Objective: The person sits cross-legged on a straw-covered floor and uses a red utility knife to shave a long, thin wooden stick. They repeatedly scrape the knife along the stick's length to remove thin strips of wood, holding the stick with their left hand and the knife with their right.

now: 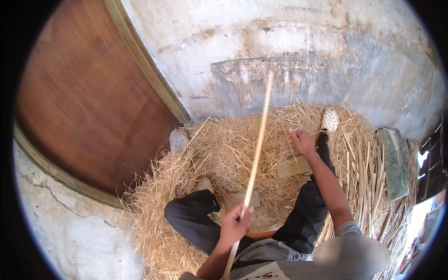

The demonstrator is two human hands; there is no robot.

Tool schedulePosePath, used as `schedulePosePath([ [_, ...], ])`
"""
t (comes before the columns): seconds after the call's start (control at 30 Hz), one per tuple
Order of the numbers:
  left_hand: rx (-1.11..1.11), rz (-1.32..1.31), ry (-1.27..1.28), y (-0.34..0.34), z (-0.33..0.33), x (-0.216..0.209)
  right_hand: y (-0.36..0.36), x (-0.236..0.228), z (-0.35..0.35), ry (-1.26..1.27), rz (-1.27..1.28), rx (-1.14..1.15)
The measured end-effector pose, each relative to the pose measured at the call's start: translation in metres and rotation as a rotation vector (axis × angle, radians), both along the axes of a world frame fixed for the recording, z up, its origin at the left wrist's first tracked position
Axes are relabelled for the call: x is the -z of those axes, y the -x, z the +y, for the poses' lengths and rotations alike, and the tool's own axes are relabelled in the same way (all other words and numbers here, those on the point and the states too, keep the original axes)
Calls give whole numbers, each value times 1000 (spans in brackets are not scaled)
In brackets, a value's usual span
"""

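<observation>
My left hand (234,226) is closed around the lower part of a long pale stick (259,149), which looks like split bamboo or cane. The stick slants up and a little to the right, its far tip in front of the wall and its lower end by my left forearm. My right hand (302,142) is held out over the straw, to the right of the stick and apart from it. Its fingers are curled in and the thumb points up; whatever they may hold is hidden. Loose straw-like shavings (228,149) cover the ground around my legs.
Thin strips (365,172) lie bundled at the right, beside a greenish slab (394,163). A yellowish block (293,167) sits below my right wrist, and a greyish block (254,199) between my legs. Clear plastic (178,141) lies near the brown door (93,93). A stained wall (289,42) stands ahead.
</observation>
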State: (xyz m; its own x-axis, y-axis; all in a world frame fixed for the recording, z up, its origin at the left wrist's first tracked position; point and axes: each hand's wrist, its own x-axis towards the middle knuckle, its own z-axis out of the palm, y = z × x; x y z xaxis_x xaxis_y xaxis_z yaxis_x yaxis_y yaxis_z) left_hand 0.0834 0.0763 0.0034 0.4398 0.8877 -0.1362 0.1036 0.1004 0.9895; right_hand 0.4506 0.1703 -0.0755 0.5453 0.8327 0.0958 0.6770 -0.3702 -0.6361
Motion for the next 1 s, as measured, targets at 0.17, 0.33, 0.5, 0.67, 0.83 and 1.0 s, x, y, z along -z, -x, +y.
schedulePosePath([
  [0.17,-106,-138,-321,-13,67,-32,30,16,-8,-49,12,-79],
  [0.33,-201,-324,-545,-38,104,-70,19,13,-2,-58,51,-53],
  [0.5,-221,-386,-537,-52,115,-57,24,11,-2,-91,58,-54],
  [0.67,-281,-357,-531,-61,119,-35,24,12,-4,-49,65,-113],
  [0.83,-292,-340,-514,-62,120,-32,30,1,-5,-99,88,-104],
  [1.0,-292,-343,-504,-62,127,-21,30,2,-3,-139,101,-147],
])
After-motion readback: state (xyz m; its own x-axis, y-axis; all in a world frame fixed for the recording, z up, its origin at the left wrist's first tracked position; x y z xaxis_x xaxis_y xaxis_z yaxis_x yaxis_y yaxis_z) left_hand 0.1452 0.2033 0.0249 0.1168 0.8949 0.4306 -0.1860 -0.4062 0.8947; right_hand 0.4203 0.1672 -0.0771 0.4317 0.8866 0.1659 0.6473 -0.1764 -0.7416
